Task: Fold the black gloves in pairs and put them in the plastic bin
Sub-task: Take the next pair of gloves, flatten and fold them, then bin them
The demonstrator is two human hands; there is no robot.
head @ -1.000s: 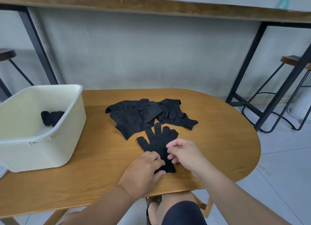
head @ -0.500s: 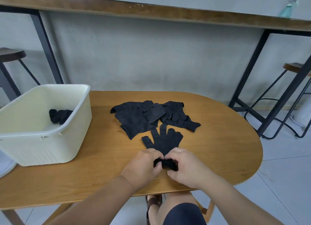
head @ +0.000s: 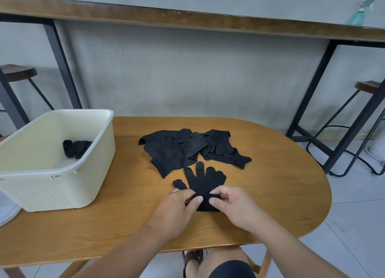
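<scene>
Fingers did the work at the near edge of the table (head: 281,194): my left hand (head: 177,210) and my right hand (head: 233,207) were both curled onto the cuff end of the flat glove pair (head: 203,184), thumbs and fingertips pinching the black fabric from either side, the two thumbs close together but not touching. Neither hand was spread; each was closed on cloth. The cuff was bunched up into a small raised fold between my hands, while the finger end lay flat on the wood, pointing away from me, four fingers fanned and the thumb sticking out to the left. I could not tell how many layers were in that stack. Just beyond it lay the loose pile of gloves (head: 187,147), overlapping too much for me to count. To my left stood one cream plastic bin (head: 62,186), and one folded dark bundle (head: 76,148) lay inside it against the right wall.
</scene>
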